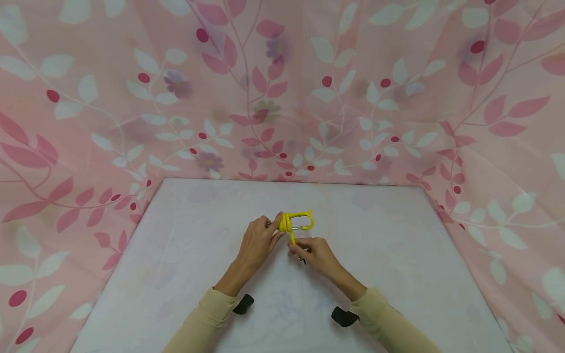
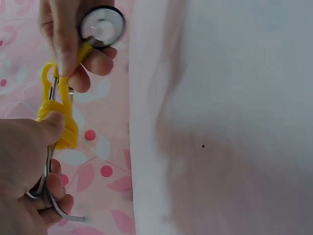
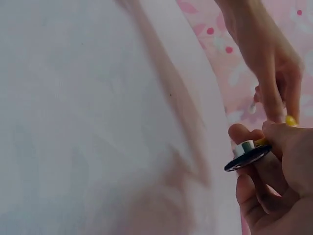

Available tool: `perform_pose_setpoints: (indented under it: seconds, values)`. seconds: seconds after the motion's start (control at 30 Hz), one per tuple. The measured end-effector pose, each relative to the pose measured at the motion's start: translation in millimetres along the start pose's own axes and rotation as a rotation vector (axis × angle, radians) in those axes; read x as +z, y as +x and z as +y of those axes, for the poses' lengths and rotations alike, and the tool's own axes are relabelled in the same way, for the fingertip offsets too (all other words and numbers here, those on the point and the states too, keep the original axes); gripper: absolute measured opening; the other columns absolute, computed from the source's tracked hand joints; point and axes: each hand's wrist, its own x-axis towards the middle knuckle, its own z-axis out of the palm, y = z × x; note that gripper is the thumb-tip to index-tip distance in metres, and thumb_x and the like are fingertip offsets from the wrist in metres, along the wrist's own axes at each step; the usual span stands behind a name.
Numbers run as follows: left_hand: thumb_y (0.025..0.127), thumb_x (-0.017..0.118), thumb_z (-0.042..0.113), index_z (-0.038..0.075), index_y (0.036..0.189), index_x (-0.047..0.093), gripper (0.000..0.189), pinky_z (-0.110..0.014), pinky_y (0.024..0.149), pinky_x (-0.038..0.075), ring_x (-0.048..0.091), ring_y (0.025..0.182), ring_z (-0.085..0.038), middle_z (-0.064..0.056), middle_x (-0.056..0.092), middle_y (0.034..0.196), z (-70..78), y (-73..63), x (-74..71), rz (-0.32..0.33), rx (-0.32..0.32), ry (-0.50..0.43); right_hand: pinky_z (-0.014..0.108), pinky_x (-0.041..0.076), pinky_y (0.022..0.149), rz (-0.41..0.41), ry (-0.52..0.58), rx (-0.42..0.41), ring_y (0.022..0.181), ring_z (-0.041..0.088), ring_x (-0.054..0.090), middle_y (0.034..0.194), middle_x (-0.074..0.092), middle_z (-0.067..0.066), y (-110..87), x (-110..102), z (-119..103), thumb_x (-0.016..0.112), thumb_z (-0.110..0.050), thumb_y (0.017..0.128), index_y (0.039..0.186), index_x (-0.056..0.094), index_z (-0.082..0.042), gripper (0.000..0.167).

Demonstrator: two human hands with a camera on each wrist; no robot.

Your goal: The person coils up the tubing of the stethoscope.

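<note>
A stethoscope with yellow tubing (image 1: 286, 222) is held above the white table. Several turns of the tubing wrap around its folded middle, and a yellow loop sticks out to the right. My left hand (image 1: 257, 241) grips the wound bundle, its thumb pressed on the coils in the left wrist view. Metal ear tubes (image 2: 48, 171) pass between the left fingers, with one curved end (image 2: 73, 217) poking out. Close to the chestpiece (image 2: 102, 27), my right hand (image 1: 319, 252) pinches the free end of the tubing. In the right wrist view the chestpiece's dark-rimmed disc (image 3: 248, 157) sits beside the fingers.
The white-covered table (image 1: 176, 284) extends under both hands. Pink leaf-patterned cloth (image 1: 304, 98) hangs behind it and along both sides. A black wrist mount shows by the left sleeve (image 1: 243, 304) and another by the right sleeve (image 1: 344, 317).
</note>
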Motion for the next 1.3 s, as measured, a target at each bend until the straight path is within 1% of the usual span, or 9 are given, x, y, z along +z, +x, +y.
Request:
perform_pose_setpoints:
  seconds: [0.1, 0.23, 0.47, 0.7, 0.77, 0.9, 1.0, 1.2, 1.3]
  values:
    - [0.085, 0.077, 0.029, 0.018, 0.137, 0.059, 0.056, -0.031, 0.066, 0.042, 0.049, 0.070, -0.020, -0.008, 0.057, 0.086, 0.4, -0.1, -0.1, -0.027, -0.029, 0.016, 0.018, 0.043, 0.055, 0.012, -0.042, -0.028, 0.065, 0.009, 0.053, 0.083, 0.076, 0.000, -2.2, 0, -5, 0.064, -0.026, 0.096, 0.101, 0.077, -0.010, 0.021]
    - [0.086, 0.075, 0.030, 0.017, 0.134, 0.062, 0.052, -0.028, 0.062, 0.038, 0.046, 0.066, -0.018, -0.008, 0.056, 0.084, 0.5, -1.8, -0.3, -0.094, -0.064, 0.018, 0.017, 0.039, 0.054, 0.030, -0.117, -0.076, 0.063, 0.008, 0.047, 0.080, 0.074, 0.004, -4.8, 1, -9, 0.066, -0.021, 0.094, 0.093, 0.078, -0.011, 0.016]
    - [0.084, 0.077, 0.030, 0.016, 0.131, 0.064, 0.051, -0.028, 0.061, 0.038, 0.047, 0.064, -0.018, -0.007, 0.056, 0.082, 2.2, -4.1, -0.9, -0.180, -0.067, 0.073, 0.022, 0.037, 0.065, 0.077, -0.365, -0.178, 0.073, 0.009, 0.044, 0.080, 0.057, -0.002, -6.5, -3, -12, 0.074, -0.017, 0.087, 0.083, 0.076, -0.010, 0.008]
    - [0.085, 0.076, 0.033, 0.017, 0.132, 0.064, 0.052, -0.027, 0.062, 0.038, 0.046, 0.065, -0.017, -0.006, 0.055, 0.083, 6.6, -4.2, 2.1, -0.233, -0.075, 0.114, 0.018, 0.038, 0.057, -0.004, -0.375, -0.112, 0.063, 0.005, 0.045, 0.066, 0.054, -0.009, -2.5, -14, -19, 0.082, -0.021, 0.080, 0.071, 0.071, -0.015, 0.015]
    - [0.084, 0.076, 0.032, 0.017, 0.132, 0.064, 0.052, -0.028, 0.062, 0.039, 0.046, 0.065, -0.017, -0.006, 0.056, 0.082, 7.5, -4.4, 3.3, -0.239, -0.072, 0.115, 0.018, 0.037, 0.056, -0.020, -0.387, -0.122, 0.062, 0.004, 0.044, 0.064, 0.053, -0.009, -2.1, -16, -19, 0.083, -0.022, 0.079, 0.068, 0.068, -0.015, 0.019]
    - [0.085, 0.076, 0.033, 0.017, 0.132, 0.064, 0.051, -0.029, 0.063, 0.041, 0.047, 0.064, -0.018, -0.007, 0.057, 0.082, 8.8, -5.8, 5.1, -0.259, -0.067, 0.125, 0.019, 0.035, 0.060, -0.019, -0.471, -0.225, 0.064, 0.006, 0.043, 0.064, 0.055, -0.008, -2.7, -19, -18, 0.083, -0.018, 0.078, 0.069, 0.069, -0.015, 0.017]
    - [0.086, 0.075, 0.034, 0.017, 0.132, 0.064, 0.050, -0.030, 0.064, 0.043, 0.048, 0.064, -0.018, -0.007, 0.057, 0.082, 9.0, -7.1, 6.3, -0.274, -0.062, 0.137, 0.022, 0.035, 0.063, 0.007, -0.564, -0.296, 0.067, 0.009, 0.043, 0.070, 0.061, -0.005, -4.3, -21, -17, 0.084, -0.016, 0.076, 0.077, 0.076, -0.013, 0.009]
    - [0.086, 0.076, 0.033, 0.017, 0.132, 0.064, 0.050, -0.031, 0.065, 0.043, 0.048, 0.065, -0.018, -0.007, 0.056, 0.082, 9.0, -5.6, 6.9, -0.254, -0.052, 0.127, 0.023, 0.043, 0.065, 0.110, -0.831, -0.398, 0.073, 0.014, 0.049, 0.083, 0.067, -0.001, -6.7, -26, -17, 0.084, -0.017, 0.077, 0.087, 0.079, -0.016, 0.011]
    - [0.086, 0.076, 0.032, 0.016, 0.131, 0.064, 0.050, -0.031, 0.064, 0.043, 0.047, 0.064, -0.019, -0.007, 0.056, 0.081, 9.1, -4.4, 7.1, -0.241, -0.040, 0.127, 0.026, 0.048, 0.069, 0.172, -0.958, -0.501, 0.078, 0.019, 0.054, 0.087, 0.069, 0.001, -6.6, -27, -15, 0.083, -0.014, 0.076, 0.089, 0.077, -0.014, 0.014]
